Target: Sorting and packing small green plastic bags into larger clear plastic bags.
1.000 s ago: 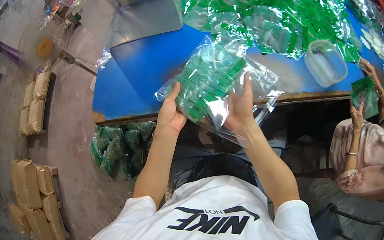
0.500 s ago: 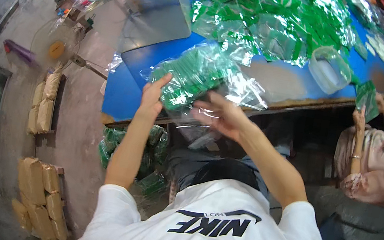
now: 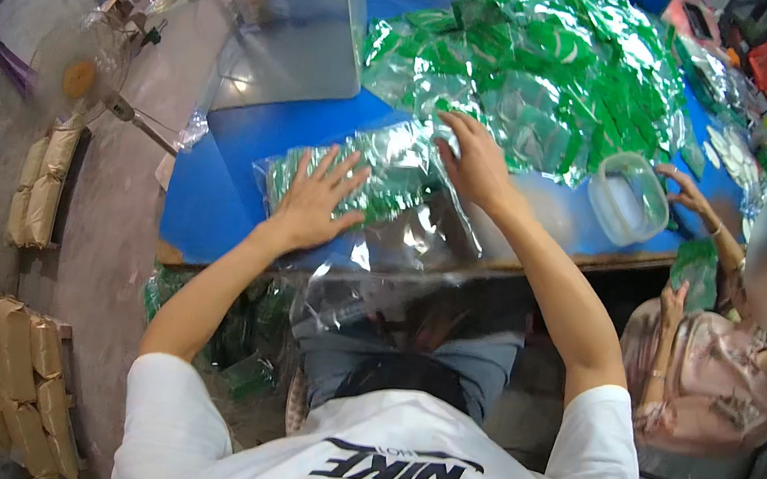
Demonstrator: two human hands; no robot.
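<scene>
A clear plastic bag [image 3: 392, 186] filled with green packets lies flat on the blue table in front of me. Its loose, transparent end hangs over the table's near edge toward my lap. My left hand [image 3: 318, 196] presses on the left part of the bag, palm down with fingers spread. At the bag's right far end is my right hand [image 3: 474, 158], its fingers stretched and apart, touching or just above the plastic. A large heap of green packets in clear film [image 3: 553, 75] spreads across the table just beyond.
A translucent storage box [image 3: 295, 42] with a red-lidded case on top stands at the left. An open clear tub [image 3: 629, 199] sits near the right edge. Beside it a co-worker [image 3: 712, 366] holds a green packet. Left on the floor are a fan [image 3: 79, 77] and brown sacks [image 3: 26, 373].
The filled bag has gone from being held up and tilted to lying flat on the table. My left hand has flattened onto it; my right hand has moved to its far end.
</scene>
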